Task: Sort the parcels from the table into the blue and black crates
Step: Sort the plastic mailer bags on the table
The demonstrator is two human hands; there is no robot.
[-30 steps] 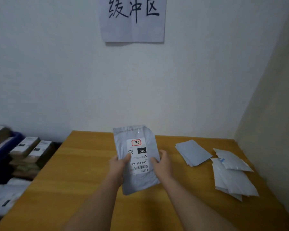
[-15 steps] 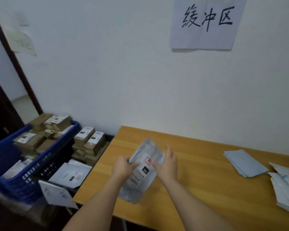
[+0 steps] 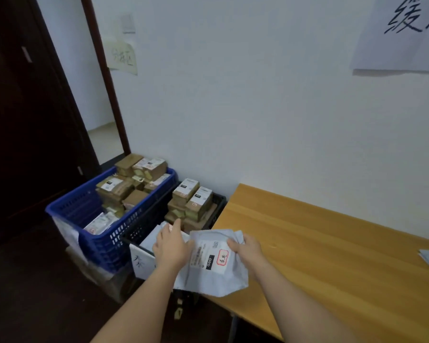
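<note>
Since half a second before, the grey parcel (image 3: 216, 262) had come off the table's middle and now hung past its left edge, above the near end of the black crate (image 3: 219, 201). The right hand (image 3: 245, 252) pinched its crumpled upper right corner, fingers curled. The left hand (image 3: 171, 246) lay along its left edge with fingers stretched forward; I could not tell whether the thumb gripped beneath. The bag was soft, wrinkled plastic with a white label boxed in red. Left of the hands, the blue crate (image 3: 104, 233), a lattice of plastic, held brown cardboard boxes. Right of the grip ran the smooth wooden table (image 3: 332, 256).
</note>
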